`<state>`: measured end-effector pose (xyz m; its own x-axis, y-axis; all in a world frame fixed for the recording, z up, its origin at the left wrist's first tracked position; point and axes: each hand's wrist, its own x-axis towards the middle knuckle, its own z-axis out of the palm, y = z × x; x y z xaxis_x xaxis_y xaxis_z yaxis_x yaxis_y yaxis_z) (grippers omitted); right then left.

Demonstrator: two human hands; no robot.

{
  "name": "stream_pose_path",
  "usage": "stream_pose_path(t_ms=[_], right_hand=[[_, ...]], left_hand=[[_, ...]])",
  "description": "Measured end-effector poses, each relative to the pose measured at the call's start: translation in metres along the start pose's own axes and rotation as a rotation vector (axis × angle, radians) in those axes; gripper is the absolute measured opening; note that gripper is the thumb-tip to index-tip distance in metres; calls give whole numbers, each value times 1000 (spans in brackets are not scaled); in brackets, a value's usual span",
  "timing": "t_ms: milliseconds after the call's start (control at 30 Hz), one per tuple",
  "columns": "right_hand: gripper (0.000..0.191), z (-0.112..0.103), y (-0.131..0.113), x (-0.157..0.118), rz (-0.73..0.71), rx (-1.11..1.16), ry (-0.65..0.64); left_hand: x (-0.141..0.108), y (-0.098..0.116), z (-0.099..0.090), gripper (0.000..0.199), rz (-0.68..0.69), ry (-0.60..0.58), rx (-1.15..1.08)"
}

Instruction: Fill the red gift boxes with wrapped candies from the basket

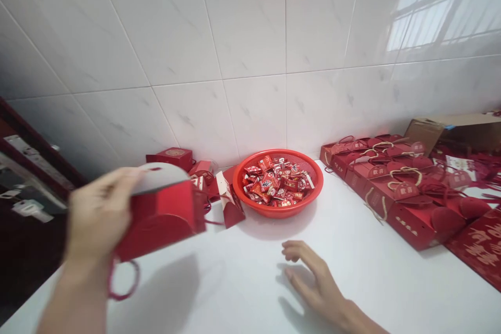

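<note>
One left hand, blurred, grips one red box above the table; a cord loop hangs beneath. Behind, several red cartons overlap, their count unclear. Centre: one red basket of wrapped sweets, too heaped to count. One right hand, thumb and fingers parted. Right: overlapping handled boxes; one cardboard box, cut off.

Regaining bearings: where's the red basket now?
In the head view, the red basket stands just right of centre, near the tiled wall, beyond the right hand.
</note>
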<state>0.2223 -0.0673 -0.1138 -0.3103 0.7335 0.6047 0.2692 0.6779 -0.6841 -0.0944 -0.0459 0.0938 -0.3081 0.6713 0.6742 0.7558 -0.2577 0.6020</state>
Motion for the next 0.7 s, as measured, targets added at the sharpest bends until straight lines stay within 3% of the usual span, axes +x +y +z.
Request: stream_pose_path(t_ms=[133, 267, 533, 700], right_hand=[[24, -31, -24, 40, -83, -37, 208], [21, -50, -45, 74, -227, -102, 86], [30, -47, -42, 86, -120, -424, -211], [31, -45, -41, 88, 101, -456, -405]], left_hand=[[-32, 28, 57, 33, 88, -359, -198], [-57, 45, 106, 39, 156, -554, -272], [-77, 27, 143, 37, 173, -623, -341], [-86, 18, 156, 33, 192, -608, -354]])
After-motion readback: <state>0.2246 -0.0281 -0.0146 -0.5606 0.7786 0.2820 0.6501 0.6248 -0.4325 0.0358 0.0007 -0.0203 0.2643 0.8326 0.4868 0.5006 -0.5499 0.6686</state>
